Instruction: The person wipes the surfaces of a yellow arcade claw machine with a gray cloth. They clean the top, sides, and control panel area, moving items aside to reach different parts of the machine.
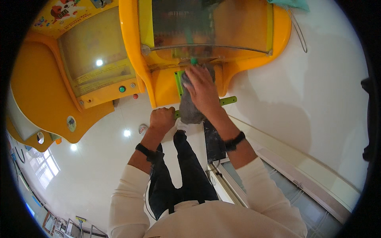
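My right hand [202, 89] presses a grey cloth [190, 110] over the middle of a green handlebar unit on an orange-yellow arcade machine [165, 86]. Its fingers lie across the cloth, just below a green knob [194, 61]. Gripped in my left hand [162, 118] is the left end of the green handlebar [177, 114]. The bar's right end [228, 100] sticks out past my right wrist. Cloth covers much of the unit's centre. Above it, a clear curved panel [238, 38] fronts the machine.
A second yellow machine [98, 65] with a green button [122, 89] stands at the left. A white wall [276, 98] rises on the right, with a teal cloth [293, 4] at the top. Below is a black box-like object [212, 139] beside my leg, on a pale tiled floor [98, 166].
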A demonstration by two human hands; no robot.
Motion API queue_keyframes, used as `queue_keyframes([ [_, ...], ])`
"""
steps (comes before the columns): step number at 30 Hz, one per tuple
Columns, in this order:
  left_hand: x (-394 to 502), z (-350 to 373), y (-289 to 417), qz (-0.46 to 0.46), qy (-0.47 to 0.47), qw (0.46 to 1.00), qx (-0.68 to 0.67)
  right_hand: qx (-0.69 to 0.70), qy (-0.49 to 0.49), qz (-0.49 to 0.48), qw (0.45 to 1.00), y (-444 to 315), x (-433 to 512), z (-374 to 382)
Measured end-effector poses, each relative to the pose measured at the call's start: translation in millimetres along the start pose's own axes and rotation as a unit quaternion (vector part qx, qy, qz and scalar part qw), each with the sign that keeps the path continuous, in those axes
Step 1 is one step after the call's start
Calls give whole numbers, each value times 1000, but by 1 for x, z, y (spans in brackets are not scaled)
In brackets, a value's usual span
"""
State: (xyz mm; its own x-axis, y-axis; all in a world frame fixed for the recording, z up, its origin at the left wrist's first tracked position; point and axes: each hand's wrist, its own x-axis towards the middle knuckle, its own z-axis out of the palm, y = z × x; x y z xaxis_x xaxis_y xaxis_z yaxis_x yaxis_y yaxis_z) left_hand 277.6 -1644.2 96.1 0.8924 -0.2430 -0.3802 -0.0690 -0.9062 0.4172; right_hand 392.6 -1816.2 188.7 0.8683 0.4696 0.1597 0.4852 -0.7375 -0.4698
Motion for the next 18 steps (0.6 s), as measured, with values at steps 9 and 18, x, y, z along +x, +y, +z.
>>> queue_keyframes([
  [9, 4, 18, -8, 18, 56, 997, 45, 29, 186, 103, 977, 7, 18, 10],
  [18, 5, 37, -15, 30, 135, 989, 50, -15, 199, -20, 980, 6, 13, -8],
])
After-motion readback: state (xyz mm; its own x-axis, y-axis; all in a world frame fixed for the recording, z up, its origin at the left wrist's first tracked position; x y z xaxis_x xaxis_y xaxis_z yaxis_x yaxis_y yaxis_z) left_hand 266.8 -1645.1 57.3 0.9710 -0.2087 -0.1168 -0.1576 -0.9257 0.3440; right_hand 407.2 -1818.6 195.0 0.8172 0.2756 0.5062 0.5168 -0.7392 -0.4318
